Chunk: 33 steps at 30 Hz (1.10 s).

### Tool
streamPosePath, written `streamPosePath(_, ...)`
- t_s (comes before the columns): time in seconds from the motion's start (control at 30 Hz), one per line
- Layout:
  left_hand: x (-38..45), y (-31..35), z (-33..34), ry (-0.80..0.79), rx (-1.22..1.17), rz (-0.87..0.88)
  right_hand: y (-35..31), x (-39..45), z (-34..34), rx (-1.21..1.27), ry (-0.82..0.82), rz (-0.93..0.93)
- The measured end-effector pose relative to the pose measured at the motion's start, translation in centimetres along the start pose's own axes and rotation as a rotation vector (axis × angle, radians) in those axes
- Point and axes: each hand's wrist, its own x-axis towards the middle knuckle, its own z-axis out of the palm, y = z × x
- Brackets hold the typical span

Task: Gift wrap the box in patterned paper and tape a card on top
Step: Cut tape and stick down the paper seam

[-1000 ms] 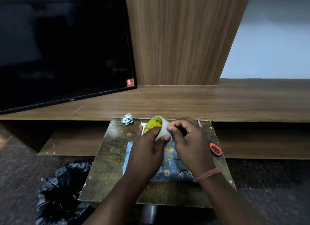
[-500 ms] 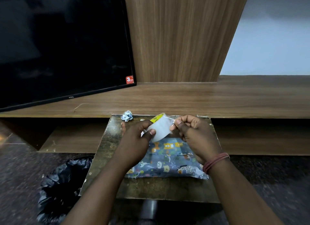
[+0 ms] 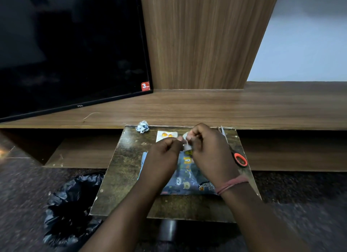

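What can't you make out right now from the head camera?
- Tape roll: mostly hidden between left hand and right hand; pulled strip not discernible.
- Wrapped box: middle covered by both wrists.
- Card: print too small.
- Scissors: blades partly behind right hand.

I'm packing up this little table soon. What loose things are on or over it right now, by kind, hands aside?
Wrapped box: 1
Card: 1
Scissors: 1
Crumpled paper ball: 1
Tape roll, held in the hands: 1
Total: 5
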Motion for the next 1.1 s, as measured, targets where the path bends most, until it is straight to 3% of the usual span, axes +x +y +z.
streamPosePath(0.1,-0.1,0.9,-0.1,-0.112,-0.387,-0.248,-0.9,-0.3,0.7,-0.231,-0.054,-0.161)
streamPosePath(0.17,-0.1,1.5,-0.6,-0.182,-0.607,-0.355,-1.7,-0.7,1.2,-0.203,-0.089,-0.194)
streamPosePath(0.27,0.0,2.0,-1.4,-0.232,-0.715,-0.411,-2.2,-1.1,1.8,-0.097,-0.110,-0.183)
streamPosePath(0.37,0.2,2.0,-1.7,-0.223,-0.780,-0.474,-2.4,-1.1,1.3,0.074,-0.115,-0.051)
streamPosePath(0.5,1.1,1.1,-1.2,-0.097,-0.897,-0.509,-2.0,-0.6,0.2,0.303,-0.134,0.190)
streamPosePath(0.63,2.0,0.5,-0.9,-0.001,-0.923,-0.532,-1.0,0.3,-0.2,0.705,-0.150,0.390)
streamPosePath(0.7,2.0,0.1,-0.5,0.003,-0.840,-0.477,-0.9,0.4,-0.3,0.802,-0.174,0.422)
streamPosePath(0.77,1.4,-0.2,0.1,0.024,-0.644,-0.368,-0.9,0.3,-0.3,0.720,-0.196,0.395)
streamPosePath(0.87,1.2,-1.0,0.2,0.163,-0.248,-0.124,-0.9,0.4,-0.3,0.603,-0.159,0.392)
streamPosePath(0.97,1.1,-1.5,-0.2,0.244,0.212,0.142,-0.7,0.8,-0.5,0.731,-0.118,0.535)
streamPosePath(1.03,0.7,-1.4,0.0,0.274,0.311,0.303,-0.7,1.0,-0.8,0.840,-0.112,0.617)
streamPosePath(1.1,0.0,-0.7,0.5,0.261,0.215,0.361,-1.0,1.2,-1.1,0.957,-0.093,0.677)
